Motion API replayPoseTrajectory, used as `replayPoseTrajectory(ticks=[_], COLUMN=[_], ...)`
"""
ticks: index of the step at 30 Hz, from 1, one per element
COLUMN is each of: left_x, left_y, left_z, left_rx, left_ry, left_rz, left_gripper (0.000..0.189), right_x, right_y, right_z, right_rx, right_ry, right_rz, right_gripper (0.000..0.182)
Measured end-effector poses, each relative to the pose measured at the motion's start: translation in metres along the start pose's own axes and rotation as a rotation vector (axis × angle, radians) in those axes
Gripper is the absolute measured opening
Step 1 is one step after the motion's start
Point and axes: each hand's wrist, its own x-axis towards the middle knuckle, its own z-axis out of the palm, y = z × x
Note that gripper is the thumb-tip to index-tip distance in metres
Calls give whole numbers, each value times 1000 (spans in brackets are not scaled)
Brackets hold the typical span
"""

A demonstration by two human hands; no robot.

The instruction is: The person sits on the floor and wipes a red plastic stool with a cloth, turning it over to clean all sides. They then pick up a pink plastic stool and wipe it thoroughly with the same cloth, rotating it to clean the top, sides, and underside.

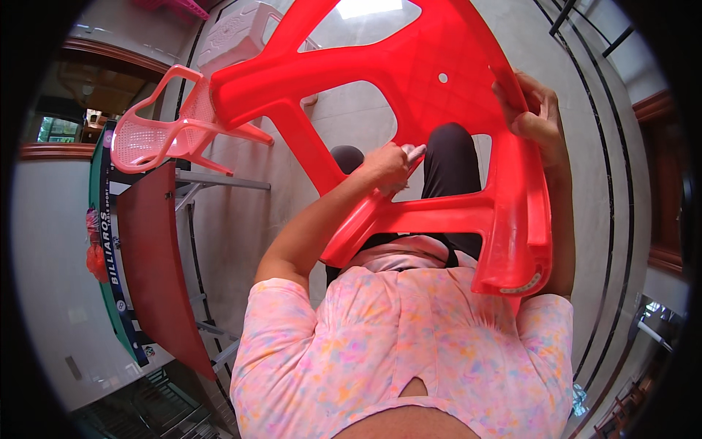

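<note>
A large red plastic chair (439,44) lies tipped over in front of me, resting over my knees, with leg ends pointing towards my body. In my left hand (386,164) is a bunched pale cloth (414,153), pressed at a red leg of the chair. My right hand (535,118) grips the chair's right-hand edge, thumb on the near side and fingers around the rim. Part of my left hand's grip on the cloth is hidden by the fingers.
A pink plastic armchair (186,123) and a pale pink plastic stool (236,35) stand at the front left. Left of me are a dark red folded board (156,269) on metal legs and a billiard table (112,236). Grey tiles (581,219) make up the floor.
</note>
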Motion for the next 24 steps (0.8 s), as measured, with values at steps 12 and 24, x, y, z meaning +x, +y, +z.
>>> replayPoseTrajectory(ticks=[12,24], left_x=[-74,-190], left_y=[-24,-90], left_z=[0,-56], left_rx=[-52,-368], left_ry=[-337,-536], left_rz=[25,317], left_gripper=[20,20], right_x=[10,24], right_y=[-9,-20], right_z=[12,33], right_rx=[-111,-123], right_ry=[-92,-85], right_rz=[-91,-51], right_gripper=[63,57])
